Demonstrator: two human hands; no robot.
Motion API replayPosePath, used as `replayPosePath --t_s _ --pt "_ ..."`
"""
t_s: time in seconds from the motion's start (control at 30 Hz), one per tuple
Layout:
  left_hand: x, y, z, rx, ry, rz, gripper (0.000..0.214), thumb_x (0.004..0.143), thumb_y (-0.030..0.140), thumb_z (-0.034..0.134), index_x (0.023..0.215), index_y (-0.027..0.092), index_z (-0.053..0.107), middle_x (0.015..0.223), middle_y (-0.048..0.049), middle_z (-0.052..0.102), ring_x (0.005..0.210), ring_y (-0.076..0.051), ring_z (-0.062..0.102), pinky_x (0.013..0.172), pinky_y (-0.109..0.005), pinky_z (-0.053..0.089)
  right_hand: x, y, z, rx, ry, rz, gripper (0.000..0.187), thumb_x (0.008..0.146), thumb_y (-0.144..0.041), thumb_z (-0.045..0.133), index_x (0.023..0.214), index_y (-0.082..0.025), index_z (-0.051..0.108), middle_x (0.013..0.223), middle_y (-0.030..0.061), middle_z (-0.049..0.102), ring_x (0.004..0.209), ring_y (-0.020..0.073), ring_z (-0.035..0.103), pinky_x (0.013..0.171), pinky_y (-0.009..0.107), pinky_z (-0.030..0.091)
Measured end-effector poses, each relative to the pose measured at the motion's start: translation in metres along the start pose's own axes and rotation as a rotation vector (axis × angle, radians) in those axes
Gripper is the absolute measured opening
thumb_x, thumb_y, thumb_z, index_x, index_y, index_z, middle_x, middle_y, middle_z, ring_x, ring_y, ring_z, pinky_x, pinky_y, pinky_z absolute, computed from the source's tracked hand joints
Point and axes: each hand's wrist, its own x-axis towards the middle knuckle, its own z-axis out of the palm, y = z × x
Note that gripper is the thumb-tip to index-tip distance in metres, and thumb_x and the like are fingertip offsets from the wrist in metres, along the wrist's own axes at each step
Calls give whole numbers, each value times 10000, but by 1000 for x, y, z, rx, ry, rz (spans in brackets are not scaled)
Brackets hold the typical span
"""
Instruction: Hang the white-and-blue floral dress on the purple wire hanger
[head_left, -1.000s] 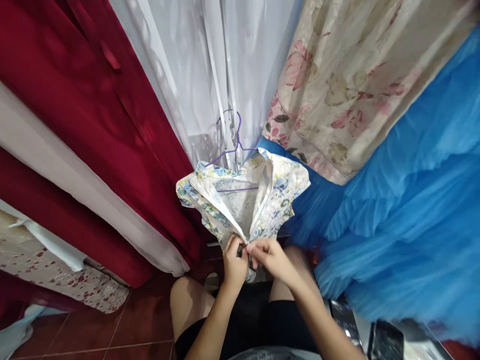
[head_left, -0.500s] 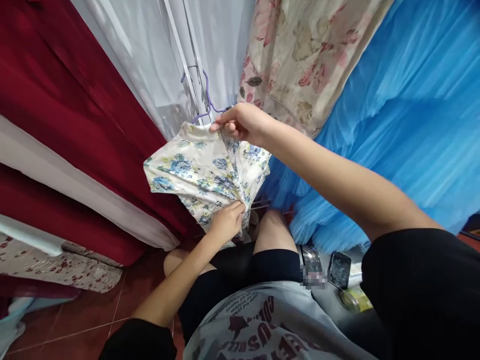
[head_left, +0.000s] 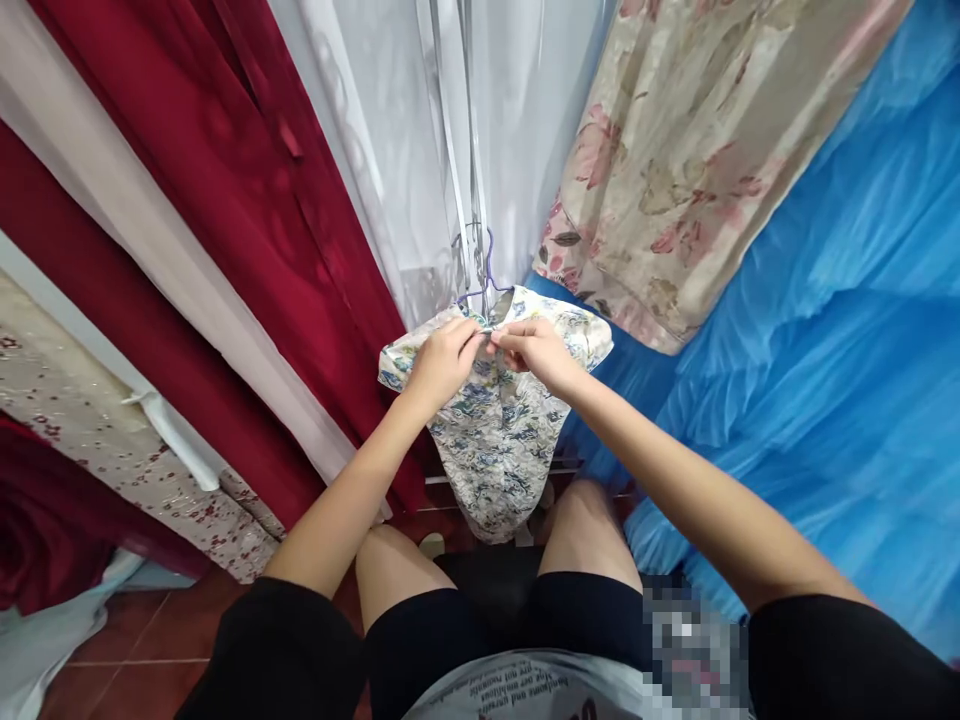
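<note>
A white short-sleeved blouse (head_left: 499, 450) with a blue floral print hangs in front of me on a purple hanger (head_left: 490, 265), its lower end near my knees. At the left side of its neckline, my left hand (head_left: 444, 362) is closed with thumb and finger pinching the edge. My right hand (head_left: 538, 352) pinches the opposite edge, its fingertips almost meeting those of the left. The small part between the fingertips is mostly covered. Both sleeves spread out beyond my hands.
Dark red cloth (head_left: 247, 200) hangs on the left, and white drapes (head_left: 375, 120) hang behind the hanger. A beige floral fabric (head_left: 675, 180) and blue tulle (head_left: 825, 400) fill the right. Red floor tiles (head_left: 142, 640) show at lower left.
My left hand has moved up from the lower front of the blouse to the neckline beside my right hand. The blouse now hangs straighter and faces me, and the view has shifted.
</note>
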Motion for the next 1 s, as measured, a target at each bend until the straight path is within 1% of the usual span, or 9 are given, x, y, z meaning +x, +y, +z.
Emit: replayPosePath --t_s 0.17,0.37,0.5,0.6,0.67,0.73,0.8,0.9,1.0 --pt "-6 -1 11 96 117 -21 198 978 260 509 806 197 585 825 -30 623 861 -205 573 819 -329 407 0 28 14 -237 158 -72 288 879 -349 552 687 -156 647 425 -54 470 437 109 395 500 254 273" --pt "-12 -4 18 106 222 -72 304 1002 318 480 733 203 562 766 -22 613 847 -202 566 844 -336 398 14 38 24 -4 41 25 341 835 -434 593 631 -163 631 382 -60 446 388 104 367 472 258 294" --pt "-2 1 8 2 324 -95 336 1024 320 440 729 202 550 756 -23 619 826 -190 577 828 -330 418 10 52 33 86 25 83 302 809 -390 630 612 -162 641 368 -60 448 366 97 350 454 259 264" --pt "5 4 -4 -54 214 -55 291 1018 315 467 774 202 577 793 -15 644 835 -181 598 870 -337 427 -1 55 33 132 69 80 320 841 -384 588 606 -170 621 386 -64 434 380 96 361 459 255 256" --pt "5 3 -7 -75 98 -24 176 998 310 514 905 203 620 949 -38 682 947 -194 614 909 -348 437 -6 49 28 180 91 41 312 868 -378 564 642 -172 624 412 -67 438 394 96 378 465 249 261" --pt "2 0 -4 -72 5 32 122 983 287 543 983 204 633 1062 -60 684 1055 -212 609 943 -364 441 -8 41 23 196 81 -17 302 889 -382 566 685 -172 639 430 -66 455 404 97 390 470 247 269" --pt "0 -2 1 -43 -3 96 136 984 258 536 923 197 641 1024 -64 691 1061 -219 616 954 -377 440 -5 39 20 162 63 -54 300 898 -396 575 718 -170 653 435 -63 469 410 101 397 472 247 276" --pt "2 -5 1 -46 169 96 204 991 231 512 835 186 635 923 -55 696 979 -204 642 929 -368 457 2 54 25 38 77 -3 302 877 -400 594 700 -164 659 425 -65 438 408 103 373 457 249 257" --pt "7 -22 -15 -103 397 -71 215 988 280 525 856 182 665 931 -54 700 947 -195 647 900 -344 472 -1 78 32 3 32 80 316 867 -385 579 655 -161 651 426 -63 418 407 102 355 455 251 251"
